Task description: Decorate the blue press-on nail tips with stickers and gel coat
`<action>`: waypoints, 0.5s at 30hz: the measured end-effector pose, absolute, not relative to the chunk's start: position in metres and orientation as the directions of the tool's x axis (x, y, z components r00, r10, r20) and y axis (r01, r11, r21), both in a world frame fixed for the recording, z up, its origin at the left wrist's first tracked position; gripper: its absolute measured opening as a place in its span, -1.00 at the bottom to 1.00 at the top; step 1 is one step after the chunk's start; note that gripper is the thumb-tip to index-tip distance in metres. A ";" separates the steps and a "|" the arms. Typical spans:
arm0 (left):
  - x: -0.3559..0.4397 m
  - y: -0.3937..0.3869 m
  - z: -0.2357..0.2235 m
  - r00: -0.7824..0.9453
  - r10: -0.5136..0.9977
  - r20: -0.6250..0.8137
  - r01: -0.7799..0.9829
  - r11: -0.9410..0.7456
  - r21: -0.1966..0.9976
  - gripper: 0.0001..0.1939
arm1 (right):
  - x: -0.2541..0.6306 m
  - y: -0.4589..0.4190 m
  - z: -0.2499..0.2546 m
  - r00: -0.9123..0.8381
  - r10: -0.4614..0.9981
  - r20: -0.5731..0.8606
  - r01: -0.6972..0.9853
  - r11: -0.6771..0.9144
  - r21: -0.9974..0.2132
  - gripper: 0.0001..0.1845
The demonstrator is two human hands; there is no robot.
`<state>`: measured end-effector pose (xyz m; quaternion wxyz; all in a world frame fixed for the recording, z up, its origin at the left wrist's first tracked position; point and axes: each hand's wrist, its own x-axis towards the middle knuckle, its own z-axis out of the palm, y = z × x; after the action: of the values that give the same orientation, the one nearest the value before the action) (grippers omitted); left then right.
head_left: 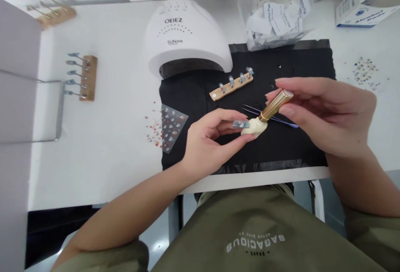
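Observation:
A cream-coloured nail polish bottle [258,128] is in my left hand [208,140], gripped near the thumb and fingertips. The same hand carries a decorated press-on nail tip [240,124], which lies beside the bottle. My right hand [334,111] is closed on the bottle's gold cap [275,106], thumb on one side and fingers on the other. Cap and bottle meet at the neck; whether the cap is screwed down I cannot tell. Under the cap, purple tweezers [286,122] rest on the black mat [200,97]. A wooden stand [229,91] holding several nail tips sits just beyond.
At the back stands a white nail lamp [190,34]. Right of it are a bag of alcohol pads [278,22] and a box [362,7]. A sticker sheet [173,128] and loose pieces [153,132] lie left. Another nail stand [89,78] is farther left; confetti-like bits [365,72] lie right.

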<state>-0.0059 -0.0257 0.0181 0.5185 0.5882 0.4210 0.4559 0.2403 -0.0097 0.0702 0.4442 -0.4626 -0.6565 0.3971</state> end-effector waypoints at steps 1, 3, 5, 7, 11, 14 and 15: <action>-0.006 -0.026 0.018 0.232 0.968 0.095 0.025 -0.104 0.994 -0.69 | 0.240 -0.010 0.071 -0.183 0.961 0.209 0.284 0.255 -0.924 -0.55; -0.005 -0.027 0.019 0.233 0.967 0.100 0.017 -0.107 0.994 -0.71 | 0.240 -0.010 0.072 -0.187 0.963 0.192 0.325 0.245 -0.913 -0.58; -0.005 -0.028 0.020 0.239 0.966 0.095 0.002 -0.098 0.995 -0.73 | 0.239 -0.009 0.072 -0.168 0.969 0.183 0.338 0.231 -0.912 -0.65; -0.005 -0.029 0.020 0.248 0.966 0.075 -0.017 -0.073 0.997 -0.74 | 0.238 -0.008 0.073 -0.149 0.973 0.178 0.326 0.218 -0.920 -0.74; -0.004 -0.028 0.020 0.250 0.966 0.059 -0.048 -0.048 0.998 -0.74 | 0.240 -0.002 0.073 -0.138 0.982 0.129 0.332 0.169 -0.928 -0.76; -0.005 -0.026 0.019 0.262 0.964 0.052 -0.031 -0.045 0.998 -0.78 | 0.244 0.001 0.072 -0.165 0.981 0.105 0.439 0.168 -0.883 -0.65; -0.006 -0.026 0.018 0.269 0.962 0.049 -0.020 -0.045 0.999 -0.79 | 0.245 0.002 0.072 -0.179 0.978 0.106 0.471 0.180 -0.864 -0.60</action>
<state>-0.0060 -0.0259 0.0185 0.5546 0.5717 0.4120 0.4426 0.2445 0.0022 0.0723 0.3565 -0.5323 -0.6804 0.3558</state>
